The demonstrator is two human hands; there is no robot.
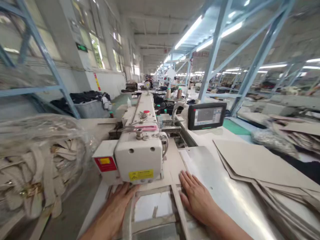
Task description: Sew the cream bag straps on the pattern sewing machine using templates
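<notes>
A white industrial sewing machine (138, 156) stands in front of me with a yellow label on its face. Below it lies a beige frame-shaped template (155, 208) on the table. My left hand (120, 206) rests flat on the template's left side, just under the machine head, fingers stretched out. My right hand (196, 196) lies flat with fingers together on the template's right edge and the shiny metal plate (215, 186). Neither hand holds anything.
A stack of beige cut fabric pieces (260, 166) lies to the right. A control screen (207, 115) stands behind the plate. At left sits a clear plastic bag of beige straps (37, 163). Thread cones (169, 93), a bin of dark cloth (87, 103) and blue steel posts stand beyond.
</notes>
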